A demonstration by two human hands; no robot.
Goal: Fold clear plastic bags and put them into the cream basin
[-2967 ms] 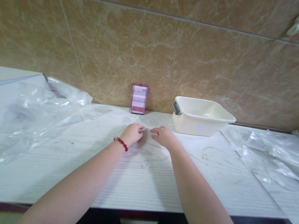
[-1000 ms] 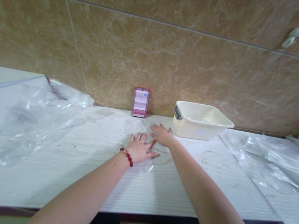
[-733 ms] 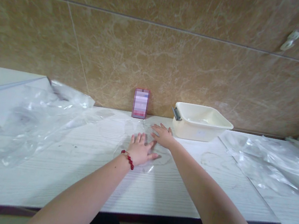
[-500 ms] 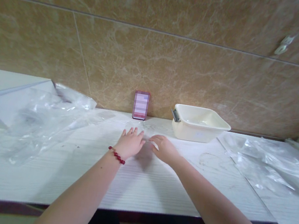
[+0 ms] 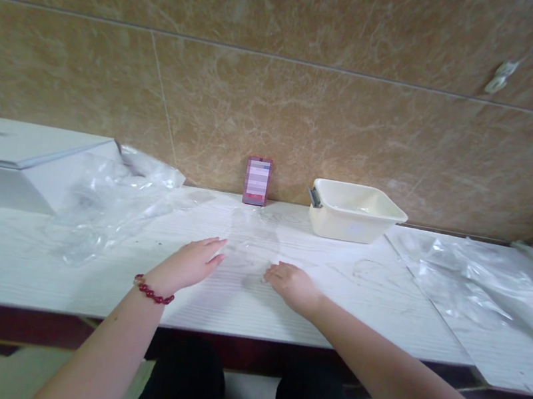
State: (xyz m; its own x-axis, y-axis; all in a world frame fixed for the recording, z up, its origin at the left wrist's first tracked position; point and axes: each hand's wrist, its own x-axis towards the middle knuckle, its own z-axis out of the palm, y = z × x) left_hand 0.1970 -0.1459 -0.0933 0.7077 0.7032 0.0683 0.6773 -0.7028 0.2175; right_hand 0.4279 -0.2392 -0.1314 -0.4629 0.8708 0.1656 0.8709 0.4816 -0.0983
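Note:
A clear plastic bag point(image 5: 255, 235), thin and hard to see, lies flat on the white table in front of the phone. My right hand point(image 5: 293, 287) is at its near right corner, fingers bent together and pinching the film. To the left of the bag, my left hand point(image 5: 192, 260) hovers or rests with its fingers stretched out and nothing in them. A red bead bracelet point(image 5: 154, 293) circles the left wrist.
A phone point(image 5: 257, 182) leans against the marbled wall. A cream plastic basin point(image 5: 355, 228) with a grey handle stands right of it. Crumpled clear plastic point(image 5: 115, 196) lies beside a white box point(image 5: 51, 155) at left. More plastic bags point(image 5: 496, 283) spread at right.
My hands have parted and come nearer to me: the left moved left, the right slightly down. The clear bag between them now shows more fully. The view has shifted a little.

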